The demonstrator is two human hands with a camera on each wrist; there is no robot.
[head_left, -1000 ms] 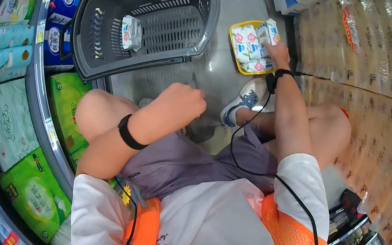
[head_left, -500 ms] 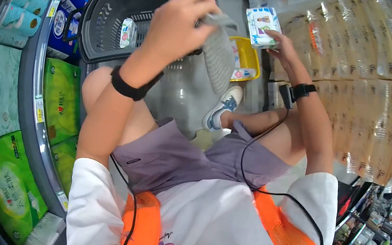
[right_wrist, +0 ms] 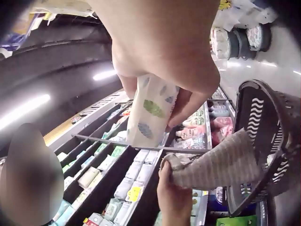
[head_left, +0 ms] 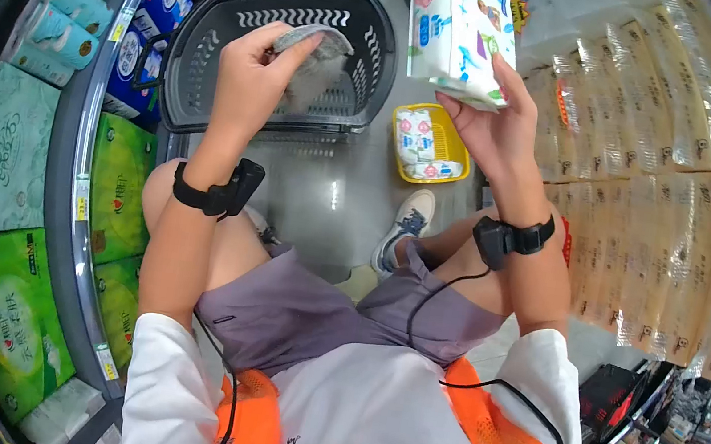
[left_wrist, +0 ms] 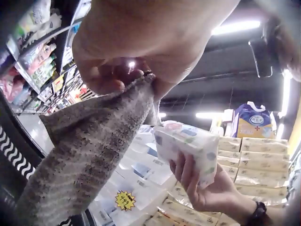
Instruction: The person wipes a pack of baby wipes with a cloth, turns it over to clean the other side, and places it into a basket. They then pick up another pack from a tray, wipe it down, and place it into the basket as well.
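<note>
Between thumb and fingers, my left hand (head_left: 247, 77) pinches the edge of a grey ribbed cloth (left_wrist: 89, 146). The cloth hangs down from the fingers, over the black shopping basket (head_left: 196, 57) in the head view. A thick white pack of wipes (head_left: 457, 33) with leaf prints and a child's picture is gripped in my right hand (head_left: 512, 121), raised above the floor. Its narrow side (right_wrist: 153, 110) shows between thumb and fingers in the right wrist view. Below it, a small yellow basket (head_left: 452, 136) stands on the floor with several similar packs (head_left: 416, 136) inside.
Shelves of tissue packs (head_left: 119, 191) run along the left. Stacked brown-wrapped packs (head_left: 659, 235) rise on the right. A shoe (head_left: 404, 228) rests on the grey floor below the yellow basket. Black cables (head_left: 529, 407) run from both wrist cameras.
My right hand has taken a wipes pack out of the yellow basket and lifted it closer. My left hand swung the cloth up, then left, over the black basket.
</note>
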